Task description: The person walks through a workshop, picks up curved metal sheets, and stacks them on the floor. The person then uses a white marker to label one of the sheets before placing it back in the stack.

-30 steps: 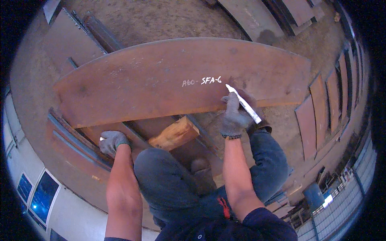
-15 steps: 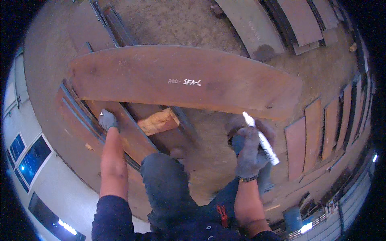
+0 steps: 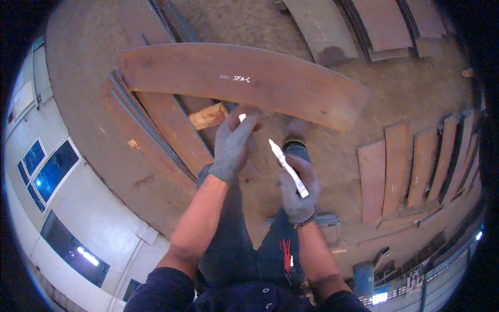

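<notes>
A white paint marker (image 3: 289, 169) lies in my gloved right hand (image 3: 302, 190), its tip pointing up and to the left. My left hand (image 3: 233, 143), in a grey work glove, pinches a small white marker cap (image 3: 242, 118) between thumb and fingers. The cap and the marker tip are a short way apart. Beyond both hands lies a long curved steel plate (image 3: 249, 75), rusty brown, with white handwriting near its middle. It rests across other flat plates (image 3: 165, 112) on its left side. A wooden block (image 3: 208, 116) shows under it, partly behind my left hand.
Several rusty plates (image 3: 395, 166) lie in a row at the right. More long plates (image 3: 320, 28) lie at the far right. A white wall with dark windows (image 3: 55, 175) stands on the left. A blue drum (image 3: 363, 277) is at the lower right, and my legs are below.
My left hand has moved right, from over the left plates to near the marker, carrying the cap. My right hand with the marker has shifted left. The view has shifted slightly.
</notes>
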`<state>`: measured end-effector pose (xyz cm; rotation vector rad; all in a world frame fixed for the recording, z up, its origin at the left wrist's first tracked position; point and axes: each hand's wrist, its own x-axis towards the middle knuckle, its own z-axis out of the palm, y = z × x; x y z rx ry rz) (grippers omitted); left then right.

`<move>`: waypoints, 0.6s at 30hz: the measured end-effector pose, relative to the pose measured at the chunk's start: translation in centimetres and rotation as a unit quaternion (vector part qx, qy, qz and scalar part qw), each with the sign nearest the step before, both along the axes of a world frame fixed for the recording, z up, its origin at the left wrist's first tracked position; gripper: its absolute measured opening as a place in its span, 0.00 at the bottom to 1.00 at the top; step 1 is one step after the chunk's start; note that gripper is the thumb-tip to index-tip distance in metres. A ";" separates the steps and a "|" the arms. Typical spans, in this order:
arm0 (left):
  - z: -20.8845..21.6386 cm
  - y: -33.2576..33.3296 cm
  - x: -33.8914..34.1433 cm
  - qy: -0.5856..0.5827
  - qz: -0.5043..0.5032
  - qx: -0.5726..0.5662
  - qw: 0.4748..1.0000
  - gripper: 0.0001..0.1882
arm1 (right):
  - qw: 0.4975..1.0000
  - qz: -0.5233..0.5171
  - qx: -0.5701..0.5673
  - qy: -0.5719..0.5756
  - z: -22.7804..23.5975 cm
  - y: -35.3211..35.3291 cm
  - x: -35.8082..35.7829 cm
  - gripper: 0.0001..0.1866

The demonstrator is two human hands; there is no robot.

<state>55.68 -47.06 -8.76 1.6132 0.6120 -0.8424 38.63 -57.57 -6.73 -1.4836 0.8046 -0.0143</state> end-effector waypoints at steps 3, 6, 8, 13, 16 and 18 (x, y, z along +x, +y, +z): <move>1.6 -3.4 -1.6 0.097 0.140 -0.127 0.977 0.23 | 1.000 -0.013 -0.007 -0.024 1.4 -1.5 -0.4 0.19; 2.5 -5.5 -3.3 0.171 0.212 -0.250 0.929 0.18 | 0.996 -0.035 -0.013 -0.082 2.8 -3.3 -0.8 0.19; 2.8 -6.4 -3.8 0.176 0.207 -0.262 0.926 0.16 | 0.997 -0.016 -0.034 -0.065 3.3 -4.3 -0.6 0.19; 4.4 -7.8 -5.0 0.205 0.179 -0.260 0.926 0.17 | 0.993 -0.001 -0.079 -0.090 4.1 -5.8 -0.2 0.17; 4.9 -8.1 -5.8 0.206 0.134 -0.234 0.941 0.18 | 0.995 -0.010 -0.062 -0.078 4.1 -6.0 -0.7 0.18; 4.6 -8.1 -6.5 0.205 0.133 -0.232 0.941 0.17 | 0.988 0.007 -0.117 -0.101 3.6 -6.1 -1.3 0.19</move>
